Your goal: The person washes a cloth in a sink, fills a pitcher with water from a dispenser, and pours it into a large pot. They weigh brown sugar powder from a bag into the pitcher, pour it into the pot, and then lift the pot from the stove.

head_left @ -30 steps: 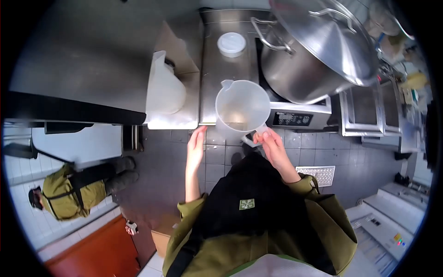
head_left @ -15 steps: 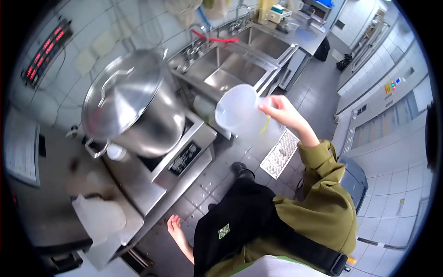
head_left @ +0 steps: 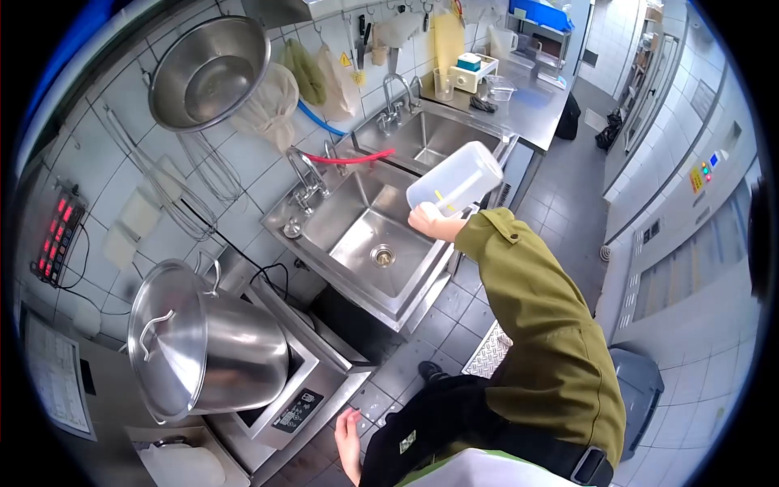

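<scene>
My right hand (head_left: pixel 434 222) is closed on a translucent plastic jug (head_left: pixel 458 180) with a small yellow mark on its side. The jug is tipped over, base up to the right and mouth down to the left, above the right edge of the near steel sink (head_left: pixel 337 235). No liquid shows coming from it. My left hand (head_left: pixel 347 442) hangs low beside my black apron, fingers loosely apart and holding nothing. Left of that hand, a large lidded stockpot (head_left: pixel 243 357) stands on a steel cooker (head_left: pixel 294 412).
A second sink (head_left: pixel 434 142) and a steel counter (head_left: pixel 527 109) with containers lie beyond. A red hose (head_left: pixel 349 157) crosses behind the near sink. Whisks (head_left: pixel 174 199) and a big steel bowl (head_left: pixel 209 77) hang on the wall. A grey bin (head_left: pixel 637 390) stands at right.
My view has swung up toward the sinks. My right hand has carried the jug to the sink's right edge and turned it from mouth toward me to tipped over.
</scene>
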Tool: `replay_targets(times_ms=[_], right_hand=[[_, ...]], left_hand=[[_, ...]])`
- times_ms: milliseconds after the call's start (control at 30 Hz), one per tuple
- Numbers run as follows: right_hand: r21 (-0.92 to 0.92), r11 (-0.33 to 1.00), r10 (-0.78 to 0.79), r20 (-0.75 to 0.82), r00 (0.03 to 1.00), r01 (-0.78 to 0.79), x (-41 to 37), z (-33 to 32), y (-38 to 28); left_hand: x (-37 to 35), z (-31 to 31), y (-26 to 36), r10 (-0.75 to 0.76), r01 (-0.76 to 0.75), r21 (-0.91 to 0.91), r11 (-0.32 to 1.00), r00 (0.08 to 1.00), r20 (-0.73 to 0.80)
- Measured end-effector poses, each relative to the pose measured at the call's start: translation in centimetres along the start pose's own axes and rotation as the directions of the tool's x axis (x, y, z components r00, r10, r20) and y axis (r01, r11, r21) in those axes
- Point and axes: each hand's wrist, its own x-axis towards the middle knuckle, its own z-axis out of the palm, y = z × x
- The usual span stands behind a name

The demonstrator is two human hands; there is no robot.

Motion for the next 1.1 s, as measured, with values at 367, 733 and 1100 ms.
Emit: replay_targets(times_ms=[367,733,1100], right_hand=[[0.440,0.790,0.155,0.529,0.834,-0.426,3.7,4.4,1.5],[0.575,0.635,0.398,0.329,0.857,-0.516,4.7,5.3,2.6],[0.780,-0.581,0.384,0.513,0.768,-0.231,-0.2,-6.0,-1.5]], left_hand=[[0.5,1.2,0.8,-0.066,0.069,0.010,0.998,0.981,-0.182],[-1.3,0.5,4.9,-0.048,0.121,0.184,0.975,0.932,-0.360],[-2.5,-15.4,24.8,0.601,-0.492,0.350,0.797,0.593,-0.535]])
